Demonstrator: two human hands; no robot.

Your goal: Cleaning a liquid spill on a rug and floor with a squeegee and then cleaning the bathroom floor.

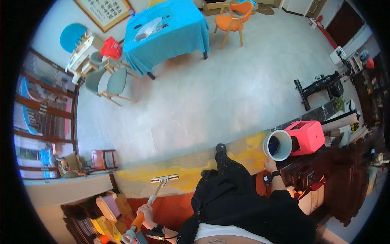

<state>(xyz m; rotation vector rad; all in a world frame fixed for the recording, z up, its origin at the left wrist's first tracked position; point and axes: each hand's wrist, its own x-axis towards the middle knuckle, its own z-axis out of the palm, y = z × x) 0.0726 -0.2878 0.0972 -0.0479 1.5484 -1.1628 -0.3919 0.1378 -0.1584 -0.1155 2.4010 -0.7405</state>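
Note:
My left hand [146, 214] is closed around the pole of a flat-headed mop [151, 199], next to its orange sleeve. The narrow silver and white mop head [164, 179] is over the yellow-and-grey mat, pointing away from me. At my right, a pale grey bucket [289, 146] has its mouth facing up toward me, with something dark blue inside. My right hand [270, 164] is at the bucket's near rim, its fingers bent against it; they show only in part. Right beside the bucket is a pink plastic stool [316, 136].
A table with a blue cloth [170, 42] stands far ahead, with grey-green chairs [117, 81] and an orange chair [231, 22] around it. Black exercise equipment [319, 87] is at the right. Dark wooden furniture [339, 179] stands close on my right, a loaded shelf [87, 221] on my left.

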